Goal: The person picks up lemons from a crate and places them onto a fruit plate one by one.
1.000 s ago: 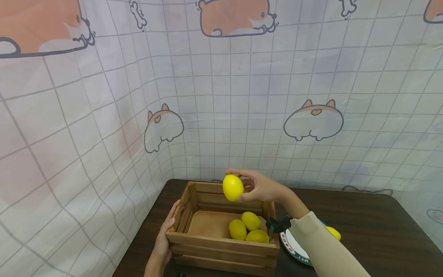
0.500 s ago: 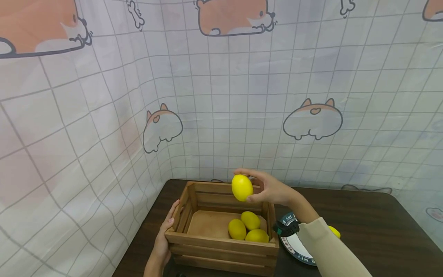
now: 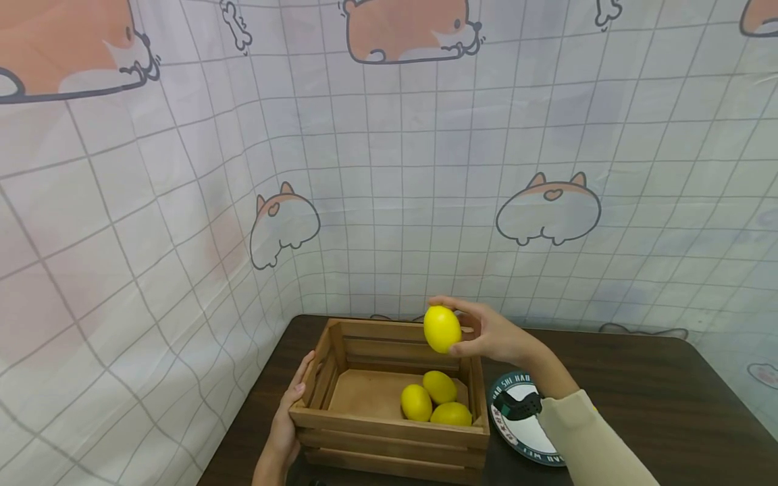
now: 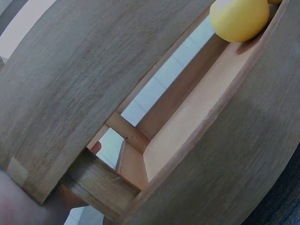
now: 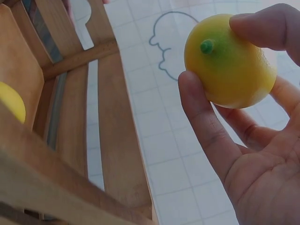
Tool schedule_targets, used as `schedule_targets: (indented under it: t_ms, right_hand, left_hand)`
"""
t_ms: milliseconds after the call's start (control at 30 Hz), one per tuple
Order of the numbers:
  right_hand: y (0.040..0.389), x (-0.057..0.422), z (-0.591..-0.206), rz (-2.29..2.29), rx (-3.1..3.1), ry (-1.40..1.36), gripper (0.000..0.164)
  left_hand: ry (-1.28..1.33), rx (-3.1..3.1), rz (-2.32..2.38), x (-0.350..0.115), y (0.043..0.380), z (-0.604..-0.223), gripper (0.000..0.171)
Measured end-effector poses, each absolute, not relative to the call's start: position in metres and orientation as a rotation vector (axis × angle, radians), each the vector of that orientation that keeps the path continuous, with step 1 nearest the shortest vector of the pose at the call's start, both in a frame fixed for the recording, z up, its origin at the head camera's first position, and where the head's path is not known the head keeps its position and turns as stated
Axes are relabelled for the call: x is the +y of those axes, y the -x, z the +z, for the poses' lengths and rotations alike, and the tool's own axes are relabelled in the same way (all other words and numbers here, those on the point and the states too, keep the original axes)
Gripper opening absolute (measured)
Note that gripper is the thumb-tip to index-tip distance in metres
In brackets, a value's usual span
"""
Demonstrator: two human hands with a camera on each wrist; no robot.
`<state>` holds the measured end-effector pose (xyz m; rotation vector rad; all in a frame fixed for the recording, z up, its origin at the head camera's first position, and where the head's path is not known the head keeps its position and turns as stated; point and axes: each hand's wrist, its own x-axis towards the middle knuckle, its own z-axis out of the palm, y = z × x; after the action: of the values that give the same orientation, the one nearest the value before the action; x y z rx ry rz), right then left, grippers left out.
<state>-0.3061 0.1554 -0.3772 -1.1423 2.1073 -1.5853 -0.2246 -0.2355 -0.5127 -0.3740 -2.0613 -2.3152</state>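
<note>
My right hand (image 3: 495,334) pinches a yellow lemon (image 3: 442,329) between thumb and fingers, above the right rear part of a slatted wooden crate (image 3: 389,423). In the right wrist view the lemon (image 5: 229,61) shows a green nub at its end. Three more lemons lie together at the right of the crate's floor, one of them the front lemon (image 3: 451,414). My left hand (image 3: 284,418) rests along the outside of the crate's left side, fingers extended up to the rim. The left wrist view shows the crate's front slats (image 4: 211,154) and a lemon (image 4: 239,18) through the gap.
A white plate (image 3: 525,445) with a lettered dark rim stands right of the crate, partly under my right wrist and sleeve. A dark band (image 3: 516,405) circles that wrist. The dark wooden table (image 3: 656,405) meets a grid-patterned curtain (image 3: 425,169) behind and at left.
My right hand has moved to the right with the lemon, from over the crate's middle toward its right side. More of the plate shows. My left hand and the crate stay put.
</note>
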Motion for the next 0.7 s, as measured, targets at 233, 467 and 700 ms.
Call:
schedule_targets:
  t_ms: [233, 467, 700]
  right_hand:
    - [0.303, 0.171, -0.381, -1.617, 2.126, 1.132, 0.079]
    - [0.301, 0.187, -0.387, -1.666, 2.141, 1.157, 0.079]
    - [0.295, 0.201, -0.395, -1.702, 2.153, 1.134, 0.078]
  left_hand:
    - [0.379, -2.057, -2.32, -0.235, 0.225, -0.513, 0.06]
    - [0.37, -2.057, -2.325, -0.235, 0.225, -0.513, 0.058]
    - [0.381, -2.04, -2.34, -0.235, 0.225, -0.512, 0.059]
